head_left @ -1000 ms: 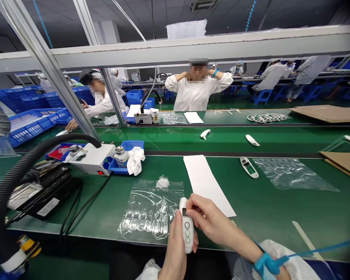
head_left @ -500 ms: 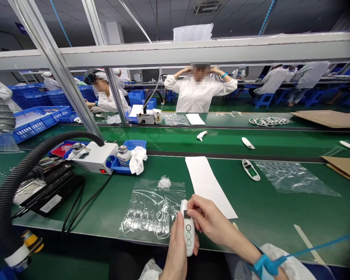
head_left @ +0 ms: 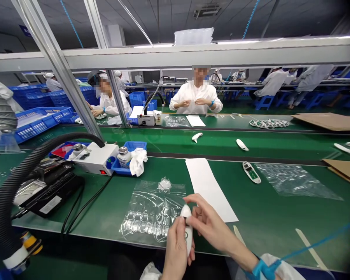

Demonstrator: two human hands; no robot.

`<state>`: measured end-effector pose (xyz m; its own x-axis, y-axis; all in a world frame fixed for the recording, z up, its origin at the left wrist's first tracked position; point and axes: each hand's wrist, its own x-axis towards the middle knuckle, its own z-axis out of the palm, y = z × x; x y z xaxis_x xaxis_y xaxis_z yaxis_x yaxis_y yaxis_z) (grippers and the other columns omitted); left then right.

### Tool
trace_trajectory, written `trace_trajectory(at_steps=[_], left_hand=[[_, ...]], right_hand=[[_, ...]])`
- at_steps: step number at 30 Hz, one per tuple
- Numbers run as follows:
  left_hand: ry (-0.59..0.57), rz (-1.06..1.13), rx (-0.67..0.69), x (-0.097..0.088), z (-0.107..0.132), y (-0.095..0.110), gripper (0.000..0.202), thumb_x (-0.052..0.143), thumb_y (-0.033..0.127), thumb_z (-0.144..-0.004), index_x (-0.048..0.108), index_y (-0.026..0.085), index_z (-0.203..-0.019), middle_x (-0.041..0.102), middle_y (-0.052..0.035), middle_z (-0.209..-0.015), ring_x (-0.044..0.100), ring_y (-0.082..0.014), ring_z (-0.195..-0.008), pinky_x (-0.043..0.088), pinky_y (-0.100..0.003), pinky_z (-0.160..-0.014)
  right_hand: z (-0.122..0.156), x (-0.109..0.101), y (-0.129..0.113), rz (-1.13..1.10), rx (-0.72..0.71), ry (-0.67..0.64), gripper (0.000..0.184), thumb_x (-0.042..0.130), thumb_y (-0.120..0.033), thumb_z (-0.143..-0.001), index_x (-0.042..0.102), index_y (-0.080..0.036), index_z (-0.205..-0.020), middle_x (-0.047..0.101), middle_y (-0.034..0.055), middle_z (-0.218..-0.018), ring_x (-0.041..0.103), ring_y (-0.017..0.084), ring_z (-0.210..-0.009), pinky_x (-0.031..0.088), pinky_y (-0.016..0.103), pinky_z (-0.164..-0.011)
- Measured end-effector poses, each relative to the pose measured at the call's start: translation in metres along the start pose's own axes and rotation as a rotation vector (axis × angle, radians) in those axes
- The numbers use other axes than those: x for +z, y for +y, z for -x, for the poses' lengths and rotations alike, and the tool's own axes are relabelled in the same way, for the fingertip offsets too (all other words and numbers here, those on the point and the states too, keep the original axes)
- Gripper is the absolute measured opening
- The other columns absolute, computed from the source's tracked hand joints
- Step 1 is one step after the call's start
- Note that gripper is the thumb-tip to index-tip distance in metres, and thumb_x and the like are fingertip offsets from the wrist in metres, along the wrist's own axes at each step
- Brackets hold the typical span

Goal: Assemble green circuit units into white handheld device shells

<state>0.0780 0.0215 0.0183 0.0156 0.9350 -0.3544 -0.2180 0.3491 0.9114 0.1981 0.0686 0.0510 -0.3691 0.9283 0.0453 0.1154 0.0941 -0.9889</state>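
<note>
At the near edge of the green table (head_left: pixel 275 217), a white handset (head_left: pixel 188 238) is held upright, a bit tipped, in the left hand (head_left: pixel 175 243), with fingers and thumb wrapped tight around it. Its top end is touched by the right hand (head_left: pixel 207 222), with the thumb beside the dark window; whether anything is pinched there cannot be told. The handset could be dropped off the edge if the left grip is loosened while the top is pushed. The window could be smudged or scratched by the thumb. The clear plastic sheet (head_left: pixel 142 216), just to the left, could be bumped by the left hand, and the blue cord (head_left: pixel 317 243) on the right wrist could be snagged if the arm is swung. Round marks are seen on the handset, but they cannot be read. Farther left, a white label (head_left: pixel 50 205) is stuck on a black box (head_left: pixel 67 190); its print is too small. Far off, a dark blue sign (head_left: pixel 25 30) is hung, and it cannot be read either. No brand can be made out.
</note>
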Motion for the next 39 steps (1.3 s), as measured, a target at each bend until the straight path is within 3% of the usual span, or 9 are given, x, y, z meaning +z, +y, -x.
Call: trace_trajectory(at_steps=[5,8,10,13,19,23,33,36,39], left_hand=[[-0.068,-0.213,0.107,-0.007,-0.004,0.0,0.057,0.034,0.07,-0.085,0.058,0.018,-0.077,0.042,0.0056,-0.043,0.034,-0.008,-0.032,0.023,-0.02,-0.034],[-0.015,-0.279,0.184,-0.017,-0.01,0.01,0.055,0.036,0.066,-0.087,0.063,0.018,-0.093,0.062,-0.0037,-0.064,0.054,-0.0158,-0.049,0.041,-0.026,-0.046],[0.152,-0.303,0.313,-0.025,-0.015,0.021,0.055,0.038,0.063,-0.088,0.056,0.02,-0.117,0.065,-0.0121,-0.107,0.062,-0.0252,-0.093,0.049,-0.033,-0.076],[0.299,-0.41,0.397,-0.03,-0.023,0.036,0.053,0.041,0.056,-0.09,0.042,0.025,-0.133,0.042,-0.0118,-0.142,0.039,-0.0309,-0.13,0.036,-0.043,-0.102],[-0.278,-0.865,0.452,0.01,-0.046,0.033,0.041,0.058,0.031,-0.083,0.059,0.024,-0.124,0.049,-0.0107,-0.14,0.036,-0.0331,-0.134,0.035,-0.046,-0.108],[-0.469,-1.093,0.433,0.033,-0.06,0.026,0.07,0.079,0.019,-0.064,0.056,0.025,-0.13,0.045,-0.0113,-0.146,0.025,-0.0397,-0.14,0.027,-0.054,-0.113],[-0.41,-1.051,0.499,0.025,-0.07,0.01,0.046,0.048,0.026,-0.086,0.054,0.021,-0.132,0.039,-0.0088,-0.15,0.028,-0.0321,-0.141,0.033,-0.05,-0.111],[-0.363,-0.846,0.436,0.027,-0.063,0.008,0.041,0.046,0.037,-0.088,0.06,0.023,-0.124,0.043,-0.0093,-0.147,0.032,-0.0336,-0.138,0.034,-0.051,-0.11],[-0.326,-0.578,0.306,0.033,-0.057,0.011,0.042,0.047,0.045,-0.089,0.063,0.02,-0.119,0.048,-0.0138,-0.142,0.041,-0.0332,-0.132,0.034,-0.049,-0.109]], right_hand=[[-0.009,-0.012,-0.006,-0.067,-0.02,-0.221,0.027,0.064,-0.045,-0.084,0.068,-0.018,-0.087,0.052,0.0029,-0.09,0.051,0.009,-0.059,0.041,0.018,-0.041],[-0.031,-0.025,-0.001,-0.108,0.017,-0.31,0.035,0.062,-0.05,-0.083,0.068,-0.015,-0.083,0.055,0.0033,-0.092,0.055,0.008,-0.055,0.046,0.018,-0.041],[-0.06,-0.036,0.005,-0.084,0.04,-0.221,0.039,0.063,-0.053,-0.081,0.066,-0.014,-0.083,0.059,0.0027,-0.084,0.057,0.009,-0.049,0.047,0.02,-0.039],[-0.122,-0.055,0.016,-0.028,0.045,0.107,0.039,0.064,-0.052,-0.08,0.062,-0.014,-0.087,0.06,0.0015,-0.069,0.061,0.014,-0.048,0.049,0.022,-0.039],[-0.202,-0.089,0.044,0.084,0.002,0.385,0.037,0.054,-0.028,-0.088,0.052,-0.014,-0.122,0.056,0.0153,-0.125,0.067,0.019,-0.087,0.058,0.034,-0.074],[-0.174,-0.121,0.064,0.272,0.019,0.437,0.025,0.057,-0.021,-0.084,0.063,-0.013,-0.107,0.065,0.0123,-0.111,0.065,0.022,-0.091,0.054,0.037,-0.082],[-0.031,-0.25,0.066,0.661,0.29,0.937,0.026,0.058,-0.028,-0.079,0.063,-0.012,-0.099,0.058,0.0242,-0.113,0.044,0.041,-0.118,0.036,0.052,-0.091],[-0.022,-0.245,0.066,0.586,0.338,0.857,0.026,0.057,-0.039,-0.079,0.062,-0.013,-0.078,0.064,0.0155,-0.081,0.058,0.035,-0.092,0.043,0.043,-0.078],[-0.023,-0.195,0.067,0.465,0.268,0.693,0.038,0.051,-0.051,-0.081,0.061,-0.014,-0.084,0.063,0.0073,-0.074,0.06,0.025,-0.077,0.047,0.034,-0.067]])
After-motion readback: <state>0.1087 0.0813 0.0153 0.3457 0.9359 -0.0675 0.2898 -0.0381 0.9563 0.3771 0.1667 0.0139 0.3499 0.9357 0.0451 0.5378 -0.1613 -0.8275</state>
